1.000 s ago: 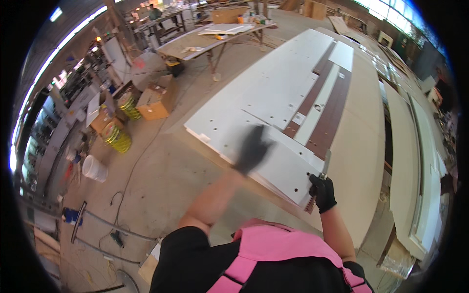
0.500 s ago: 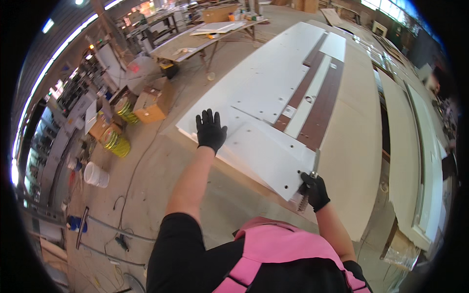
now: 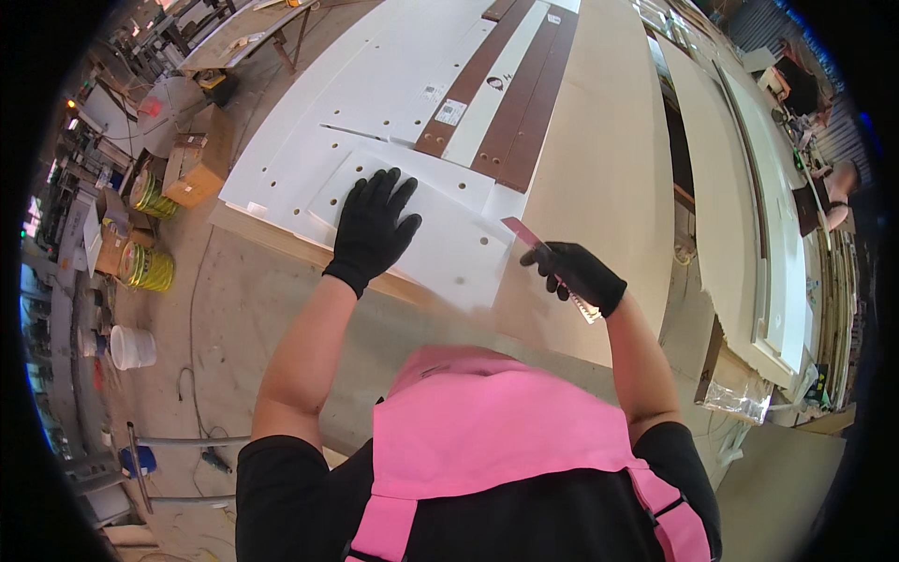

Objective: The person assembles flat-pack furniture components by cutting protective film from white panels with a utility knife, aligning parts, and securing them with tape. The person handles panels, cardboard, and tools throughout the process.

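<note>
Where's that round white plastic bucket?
In the head view, the round white plastic bucket is on the grey-brown floor at the left, just below the lower of two round yellow-green cans.

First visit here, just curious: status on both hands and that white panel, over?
Left hand spread flat on white panel. Right hand gripping thin flat tool. Brown strips beyond panel.

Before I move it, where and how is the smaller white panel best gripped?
Probably at the right edge of the smaller white panel, from the right, thumb above, fingers below if they fit: it is flat, and that edge is clear of the left hand, which lies nearer its left end. The right hand should perhaps first put down its flat tool.
</note>
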The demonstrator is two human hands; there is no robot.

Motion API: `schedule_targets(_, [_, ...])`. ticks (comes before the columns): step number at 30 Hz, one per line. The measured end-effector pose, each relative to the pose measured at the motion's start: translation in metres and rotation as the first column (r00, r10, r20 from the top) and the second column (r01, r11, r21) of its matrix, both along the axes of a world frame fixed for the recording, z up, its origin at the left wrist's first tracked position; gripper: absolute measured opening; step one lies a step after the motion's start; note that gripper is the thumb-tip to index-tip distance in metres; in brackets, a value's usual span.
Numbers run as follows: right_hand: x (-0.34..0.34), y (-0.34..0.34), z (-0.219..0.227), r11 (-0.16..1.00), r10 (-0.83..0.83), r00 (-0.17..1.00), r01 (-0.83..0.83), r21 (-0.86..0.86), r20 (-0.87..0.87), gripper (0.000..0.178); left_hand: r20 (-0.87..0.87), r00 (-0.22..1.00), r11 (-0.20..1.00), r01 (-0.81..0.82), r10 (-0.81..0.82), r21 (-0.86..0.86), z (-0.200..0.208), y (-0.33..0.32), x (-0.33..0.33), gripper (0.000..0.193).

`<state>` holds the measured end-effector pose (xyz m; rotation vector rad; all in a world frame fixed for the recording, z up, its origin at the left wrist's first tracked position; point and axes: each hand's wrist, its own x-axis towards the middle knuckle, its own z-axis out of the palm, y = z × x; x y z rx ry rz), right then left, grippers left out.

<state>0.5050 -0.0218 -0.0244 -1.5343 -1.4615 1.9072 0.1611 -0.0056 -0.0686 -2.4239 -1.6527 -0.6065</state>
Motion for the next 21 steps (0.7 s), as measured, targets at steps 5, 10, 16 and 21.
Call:
schedule_targets(5, [-0.015, 0.006, 0.009, 1.0, 0.028, 0.998, -0.028, -0.014, 0.051, 0.041, 0.015, 0.999, 0.999, 0.03, -0.031, 0.038, 0.003, 0.0, 0.002, 0.052])
schedule_targets(10, [-0.019, 0.011, -0.003, 0.999, 0.018, 0.999, -0.02, -0.047, -0.052, 0.03, 0.015, 1.0, 0.999, 0.025, -0.025, 0.03, 0.0, 0.001, 0.0, 0.052])
schedule_targets(16, [-0.029, 0.015, -0.013, 0.994, 0.009, 0.998, -0.015, 0.107, 0.058, 0.019, 0.026, 1.0, 1.0, 0.013, -0.013, 0.021, 0.002, -0.001, 0.001, 0.052])
schedule_targets(21, [-0.038, 0.0, -0.007, 0.98, 0.153, 0.971, -0.172, 0.096, 0.182, 0.022, -0.006, 0.999, 0.999, 0.034, -0.034, 0.003, 0.002, 0.001, -0.001, 0.053])
